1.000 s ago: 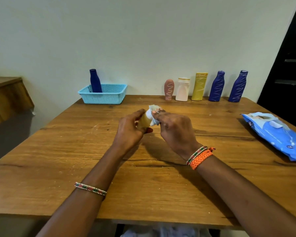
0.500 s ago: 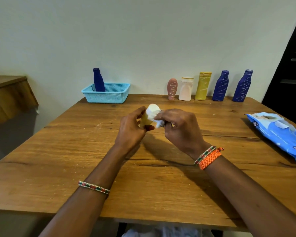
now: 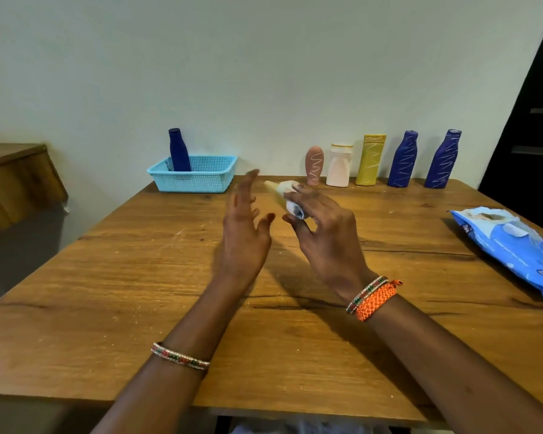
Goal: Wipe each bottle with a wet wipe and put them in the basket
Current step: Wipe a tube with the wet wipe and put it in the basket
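Observation:
A small pale-yellow bottle is wrapped in a white wet wipe above the middle of the table. My right hand pinches the wipe and the bottle between its fingers and thumb. Just left of the bottle, apart from it, my left hand is spread with straight fingers. The light-blue basket stands at the back left with one dark blue bottle upright in it. Against the wall stand a pink bottle, a white bottle, a yellow bottle and two blue bottles.
A blue pack of wet wipes lies at the table's right edge. The wooden table shows bare wood around my hands. A wooden ledge stands off to the left, and a dark door is on the right.
My left hand has let go of the small bottle and opened. My right hand now holds the bottle and wipe alone, farther forward over the table.

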